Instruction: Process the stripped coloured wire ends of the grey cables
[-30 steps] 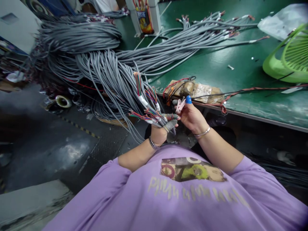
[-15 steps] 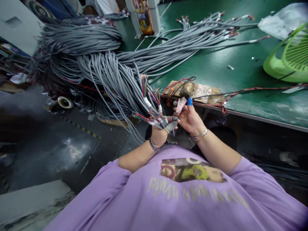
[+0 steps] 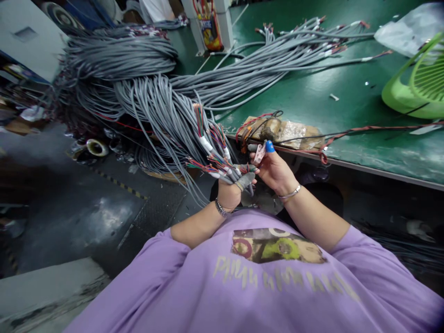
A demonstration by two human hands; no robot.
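Observation:
My left hand, its thumb in a grey cover, is closed round a bunch of grey cables. Their stripped ends fan out to the left, showing white wraps and multicoloured wires. Just right of it, my right hand pinches a small pale pink piece between thumb and fingers; its exact kind is unclear. A blue cover sits on that thumb. Between the hands, thin coloured wires stick out near the left fingertips, partly hidden by them.
More grey cables are heaped at the left and across the green table. At the table's edge lies a taped cardboard piece with red and black wires. A green fan and plastic bag are on the right.
The right thumb has come down and left against the pink piece, which has turned in the fingers. The cables' stripped ends have shifted slightly left and down. My left hand keeps its hold.

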